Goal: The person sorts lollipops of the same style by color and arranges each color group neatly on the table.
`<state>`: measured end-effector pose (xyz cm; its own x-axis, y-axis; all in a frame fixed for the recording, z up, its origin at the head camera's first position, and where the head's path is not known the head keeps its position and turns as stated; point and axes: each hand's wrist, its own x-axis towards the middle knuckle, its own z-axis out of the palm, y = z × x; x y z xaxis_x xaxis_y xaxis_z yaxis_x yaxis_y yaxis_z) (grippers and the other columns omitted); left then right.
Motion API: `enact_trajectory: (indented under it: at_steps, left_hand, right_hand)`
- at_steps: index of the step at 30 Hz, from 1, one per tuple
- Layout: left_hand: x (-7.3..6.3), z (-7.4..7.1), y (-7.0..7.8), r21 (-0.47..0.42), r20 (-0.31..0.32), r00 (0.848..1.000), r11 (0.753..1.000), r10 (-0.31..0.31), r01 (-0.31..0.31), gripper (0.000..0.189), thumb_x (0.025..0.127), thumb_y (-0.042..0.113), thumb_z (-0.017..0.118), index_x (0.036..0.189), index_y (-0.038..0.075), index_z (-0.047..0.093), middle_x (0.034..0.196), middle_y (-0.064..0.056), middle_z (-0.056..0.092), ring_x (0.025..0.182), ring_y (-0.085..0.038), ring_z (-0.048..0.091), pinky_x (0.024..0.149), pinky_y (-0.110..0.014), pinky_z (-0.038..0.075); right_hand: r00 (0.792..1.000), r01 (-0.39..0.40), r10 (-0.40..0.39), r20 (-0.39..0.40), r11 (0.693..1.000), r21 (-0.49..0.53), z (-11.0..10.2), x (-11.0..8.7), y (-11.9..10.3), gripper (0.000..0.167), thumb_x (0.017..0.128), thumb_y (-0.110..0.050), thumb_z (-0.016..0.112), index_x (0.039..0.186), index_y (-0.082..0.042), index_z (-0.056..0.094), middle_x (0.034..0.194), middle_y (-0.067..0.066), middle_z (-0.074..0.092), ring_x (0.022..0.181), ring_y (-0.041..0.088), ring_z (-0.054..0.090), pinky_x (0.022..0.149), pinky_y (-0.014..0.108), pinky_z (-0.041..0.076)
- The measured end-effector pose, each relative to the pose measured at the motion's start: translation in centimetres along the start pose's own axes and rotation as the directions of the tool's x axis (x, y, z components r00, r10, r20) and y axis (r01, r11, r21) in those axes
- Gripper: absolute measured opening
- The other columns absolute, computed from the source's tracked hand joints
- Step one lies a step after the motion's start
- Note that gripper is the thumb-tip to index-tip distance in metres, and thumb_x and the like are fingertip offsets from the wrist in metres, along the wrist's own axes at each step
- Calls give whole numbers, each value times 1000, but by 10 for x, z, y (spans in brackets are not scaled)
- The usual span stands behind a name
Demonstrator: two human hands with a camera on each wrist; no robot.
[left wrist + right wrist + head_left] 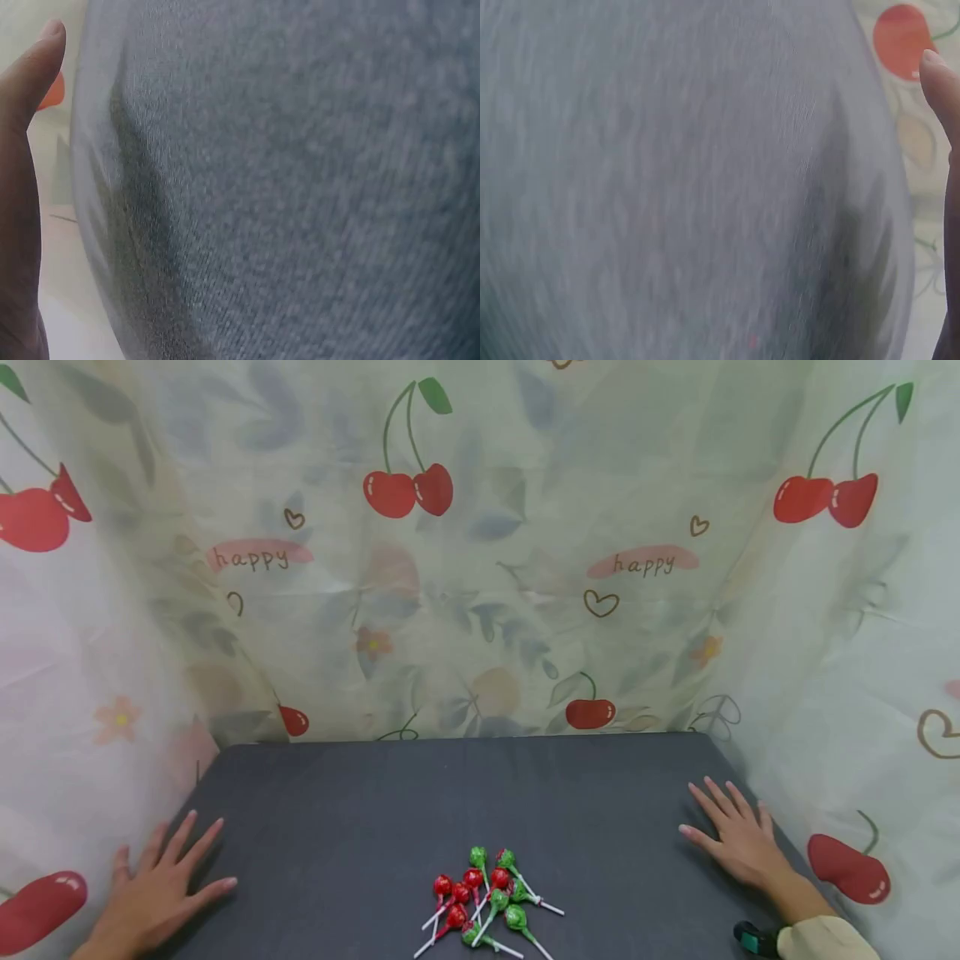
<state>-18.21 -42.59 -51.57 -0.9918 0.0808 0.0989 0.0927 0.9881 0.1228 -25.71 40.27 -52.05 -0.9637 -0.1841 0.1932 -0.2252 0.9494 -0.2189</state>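
Both hands are spread flat, palms down, at opposite sides of a dark grey table. At the left edge is my left hand [161, 889], fingers straight and fanned out, holding nothing. Over by the right edge my right hand [738, 839] has its fingers apart and holds nothing either. Between them, at the front middle, lies a loose pile of several lollipops with white sticks, some with red wrappers [456, 916], others with green wrappers [515, 917]. Each wrist view shows a thumb, the left thumb [37, 67] and the right thumb [941, 86], beside the grey surface.
The dark grey table [450, 793] has a straight back edge. A pale curtain [480, 635] printed with cherries, hearts and leaves surrounds it at the back and both sides. A dark band with a teal part [756, 939] sits by the right sleeve [825, 941].
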Motion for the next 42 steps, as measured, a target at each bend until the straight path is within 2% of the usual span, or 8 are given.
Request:
enact_trajectory:
  at_steps: [6,11,20,25,29,33,38,42]
  left_hand:
    - [0,-1,11,-9,-51,998,999,31,-31,94,86,71,52,158,25,13,156,-26,11,137,-55,1,94,-77,-13]
    - [2,-1,22,-35,-142,987,996,78,-84,89,86,64,60,156,24,23,155,-23,18,138,-50,9,97,-77,-1]
    - [6,-2,53,-156,-246,960,972,132,-173,74,85,49,70,147,19,43,149,-21,34,131,-48,30,93,-71,21]
    - [8,-6,78,-234,-344,923,937,171,-261,66,82,36,78,139,17,53,141,-20,46,124,-45,41,89,-65,31]
    - [10,-7,97,-297,-381,909,908,170,-295,57,81,30,80,132,16,59,135,-14,53,120,-38,47,87,-63,34]
    - [12,-8,115,-359,-415,895,875,161,-324,46,81,22,80,124,13,65,126,-7,60,115,-29,50,90,-56,35]
    - [15,-3,136,-422,-450,883,839,134,-342,44,81,14,80,123,16,66,119,2,64,108,-14,54,92,-24,36]
    - [20,2,156,-500,-478,868,772,132,-393,43,81,7,78,122,12,67,113,3,67,101,-11,59,88,-11,37]
  right_hand:
    - [998,19,-15,-54,997,77,-2,5,-17,78,93,-52,57,155,-15,26,158,19,19,143,43,7,99,75,3]
    - [994,64,-51,-97,989,134,1,8,-34,77,91,-45,64,153,-12,31,155,23,24,140,47,16,93,77,16]
    - [989,135,-103,-110,928,348,3,8,-74,72,90,-32,70,148,-3,37,152,26,26,134,53,24,97,72,22]
    - [984,167,-120,-135,886,432,3,7,-98,69,90,-24,71,147,-5,37,150,24,31,131,47,34,94,67,35]
    - [977,204,-142,-162,853,480,4,7,-116,65,90,-18,71,146,-7,40,145,20,39,121,41,49,83,57,49]
    - [973,223,-155,-171,826,518,7,8,-129,62,90,-15,71,145,-9,43,141,16,47,113,36,56,79,46,53]
    - [958,284,-197,-208,747,601,12,9,-141,61,90,-9,70,144,-7,43,135,16,53,106,36,62,78,36,54]
    - [960,279,-197,-198,668,690,19,10,-152,58,91,-5,68,144,-5,43,126,19,58,99,32,66,78,31,54]
